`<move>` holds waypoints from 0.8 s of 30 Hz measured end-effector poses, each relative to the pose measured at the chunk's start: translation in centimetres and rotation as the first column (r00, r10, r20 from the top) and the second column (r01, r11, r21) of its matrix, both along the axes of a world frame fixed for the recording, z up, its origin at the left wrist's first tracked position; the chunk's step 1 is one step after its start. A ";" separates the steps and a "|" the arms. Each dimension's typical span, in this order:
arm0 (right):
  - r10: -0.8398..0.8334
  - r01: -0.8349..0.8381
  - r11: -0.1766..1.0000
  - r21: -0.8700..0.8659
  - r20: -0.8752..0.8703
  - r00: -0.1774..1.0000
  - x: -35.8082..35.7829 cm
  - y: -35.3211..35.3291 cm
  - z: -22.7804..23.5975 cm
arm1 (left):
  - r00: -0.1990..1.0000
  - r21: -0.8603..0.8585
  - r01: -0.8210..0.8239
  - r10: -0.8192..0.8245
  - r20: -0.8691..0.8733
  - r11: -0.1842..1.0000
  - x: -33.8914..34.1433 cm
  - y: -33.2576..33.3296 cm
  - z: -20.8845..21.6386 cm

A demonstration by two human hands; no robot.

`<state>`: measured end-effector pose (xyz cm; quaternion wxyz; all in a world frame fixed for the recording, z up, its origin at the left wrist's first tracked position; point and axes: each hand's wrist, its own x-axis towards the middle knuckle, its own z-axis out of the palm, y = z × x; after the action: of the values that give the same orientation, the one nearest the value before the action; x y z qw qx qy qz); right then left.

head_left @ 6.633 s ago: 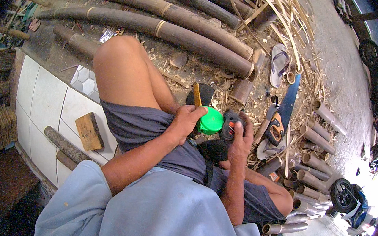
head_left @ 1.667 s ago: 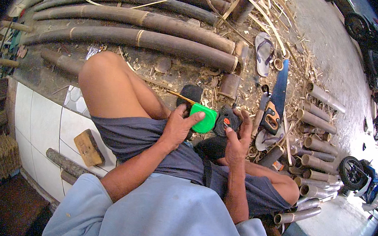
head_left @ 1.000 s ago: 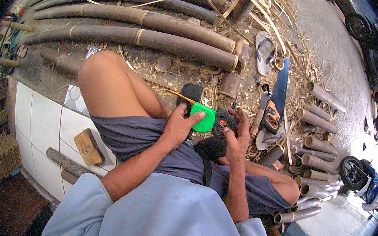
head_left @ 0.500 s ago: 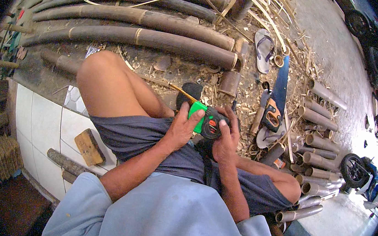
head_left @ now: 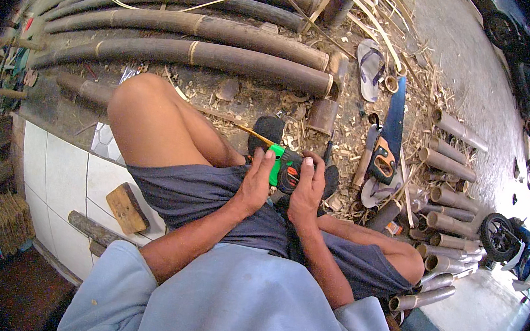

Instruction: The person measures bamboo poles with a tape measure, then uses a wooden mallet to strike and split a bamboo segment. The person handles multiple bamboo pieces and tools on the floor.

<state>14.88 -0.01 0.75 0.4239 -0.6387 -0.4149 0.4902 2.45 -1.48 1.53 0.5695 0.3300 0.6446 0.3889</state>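
Note:
A green and black tape measure (head_left: pixel 285 171) is held between my two hands above my lap. Its narrow yellow tape (head_left: pixel 255 133) sticks out toward the upper left. My left hand (head_left: pixel 254 184) grips the green side of the case, thumb on top. The black side is gripped by my right hand (head_left: pixel 307 189), its thumb pointing up along the case; the fingers underneath are partly hidden. Beyond the case, a dark rounded thing (head_left: pixel 269 126) rests on the shavings, partly behind the tape.
Long bamboo poles (head_left: pixel 250 64) lie across the far ground. On the right are a handsaw (head_left: pixel 393 127), a flip-flop (head_left: pixel 370 70) and several cut bamboo pieces (head_left: pixel 449 160). A wooden block (head_left: pixel 127 208) lies on white tiles (head_left: pixel 61 173) at left. A motorbike (head_left: pixel 508 246) stands farther right.
My right hand has shifted slightly left, its thumb now more upright. The tape measure has turned a little between my hands, and more of the yellow tape shows toward the upper left.

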 end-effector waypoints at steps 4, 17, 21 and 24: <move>-0.043 0.045 0.998 -0.045 0.051 0.998 -1.0 0.0 0.0 | 0.999 -0.018 0.028 -0.027 0.025 0.999 0.0 0.0 -0.3; 0.000 -0.013 0.991 -0.133 -0.096 0.995 0.1 1.3 0.9 | 0.988 -0.181 -0.125 0.140 0.068 0.975 -0.1 0.4 -0.1; 0.035 -0.055 0.982 -0.183 -0.108 0.994 0.1 0.9 0.8 | 0.980 -0.114 -0.192 0.197 0.033 0.975 0.1 0.9 0.1; 0.052 -0.085 0.987 -0.138 -0.227 0.972 -0.8 0.8 1.2 | 0.977 0.007 -0.131 0.128 0.173 0.991 -0.3 1.0 -0.1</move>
<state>14.05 0.74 1.92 0.4024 -0.5942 -0.3494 0.6024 2.17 -0.44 1.43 0.5934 0.2577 0.6095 0.4582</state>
